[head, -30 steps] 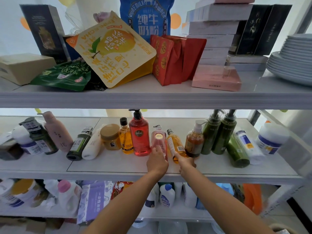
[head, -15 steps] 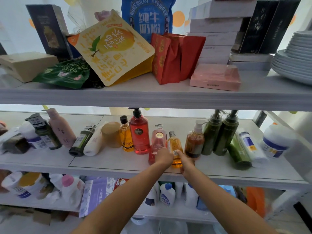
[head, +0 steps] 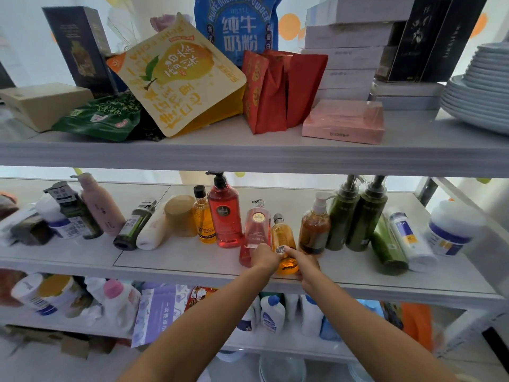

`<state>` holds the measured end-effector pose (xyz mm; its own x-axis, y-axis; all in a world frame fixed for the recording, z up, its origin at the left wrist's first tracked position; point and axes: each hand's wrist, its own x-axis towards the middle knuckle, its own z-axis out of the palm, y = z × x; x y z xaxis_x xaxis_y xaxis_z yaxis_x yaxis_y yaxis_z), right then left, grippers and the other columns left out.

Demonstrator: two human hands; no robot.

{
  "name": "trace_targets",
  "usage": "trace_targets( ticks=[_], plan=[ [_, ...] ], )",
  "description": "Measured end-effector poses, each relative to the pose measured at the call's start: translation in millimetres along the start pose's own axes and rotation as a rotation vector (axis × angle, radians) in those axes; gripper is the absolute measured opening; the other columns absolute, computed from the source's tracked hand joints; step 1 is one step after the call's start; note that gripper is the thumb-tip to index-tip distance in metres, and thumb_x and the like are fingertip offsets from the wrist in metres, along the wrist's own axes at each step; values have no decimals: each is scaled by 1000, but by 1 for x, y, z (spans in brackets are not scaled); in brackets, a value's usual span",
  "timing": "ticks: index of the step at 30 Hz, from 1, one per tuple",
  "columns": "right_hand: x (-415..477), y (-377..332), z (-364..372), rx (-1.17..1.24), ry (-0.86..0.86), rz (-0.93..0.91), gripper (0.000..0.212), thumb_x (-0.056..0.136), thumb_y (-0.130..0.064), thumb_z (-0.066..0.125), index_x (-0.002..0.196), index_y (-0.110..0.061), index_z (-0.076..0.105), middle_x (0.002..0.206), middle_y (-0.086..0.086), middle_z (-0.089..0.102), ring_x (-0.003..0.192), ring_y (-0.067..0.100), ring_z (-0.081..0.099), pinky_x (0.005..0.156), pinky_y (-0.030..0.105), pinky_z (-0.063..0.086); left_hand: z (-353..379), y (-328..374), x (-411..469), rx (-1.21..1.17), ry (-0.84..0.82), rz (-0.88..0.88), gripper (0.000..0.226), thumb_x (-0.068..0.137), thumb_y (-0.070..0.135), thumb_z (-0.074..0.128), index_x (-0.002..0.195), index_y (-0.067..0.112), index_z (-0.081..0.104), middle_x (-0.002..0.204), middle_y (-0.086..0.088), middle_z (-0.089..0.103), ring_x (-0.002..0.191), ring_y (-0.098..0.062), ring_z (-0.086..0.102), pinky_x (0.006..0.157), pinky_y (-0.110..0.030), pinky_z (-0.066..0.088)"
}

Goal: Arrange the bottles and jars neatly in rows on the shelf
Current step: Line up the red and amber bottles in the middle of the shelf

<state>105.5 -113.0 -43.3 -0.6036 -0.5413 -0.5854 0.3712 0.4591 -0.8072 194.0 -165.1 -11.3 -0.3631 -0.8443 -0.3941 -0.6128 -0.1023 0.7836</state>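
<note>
1. The pink bottle [head: 257,227] stands just right of the red pump bottle [head: 224,216], on the middle shelf [head: 165,252].
2. The left hand [head: 264,257] curls round its lower part.
3. The amber bottle [head: 282,235], further right of the red one, is gripped at its base by the right hand [head: 303,264].

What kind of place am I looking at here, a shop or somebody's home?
Probably a home storage rack, though a small stockroom is possible: toiletry bottles crowd the middle shelf, snack pouches and a milk powder bag sit above, and stacked plates stand at the right.
</note>
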Motion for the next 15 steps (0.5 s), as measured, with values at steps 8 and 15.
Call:
trace_targets(
  ticks=[8, 15],
  plan=[
    [-9, -6, -16, 113, -81, 19, 51, 74, -18, 78, 116, -2, 55, 113, 12, 65, 107, 31, 63, 93, 42, 52, 6, -9, -7, -172, -8, -34, 29, 80, 20, 75, 100, 3, 65, 95, -11, 65, 95, -24, 65, 87, -38, 56],
    [-22, 6, -14, 80, -92, -42, 48, 73, -16, 78, 116, -7, 59, 113, 11, 65, 107, 30, 60, 96, 43, 48, 1, -19, -24, -433, -127, -32, 48, 84, -2, 61, 131, 4, 50, 123, -15, 59, 113, -28, 58, 95, -38, 52]
  ],
)
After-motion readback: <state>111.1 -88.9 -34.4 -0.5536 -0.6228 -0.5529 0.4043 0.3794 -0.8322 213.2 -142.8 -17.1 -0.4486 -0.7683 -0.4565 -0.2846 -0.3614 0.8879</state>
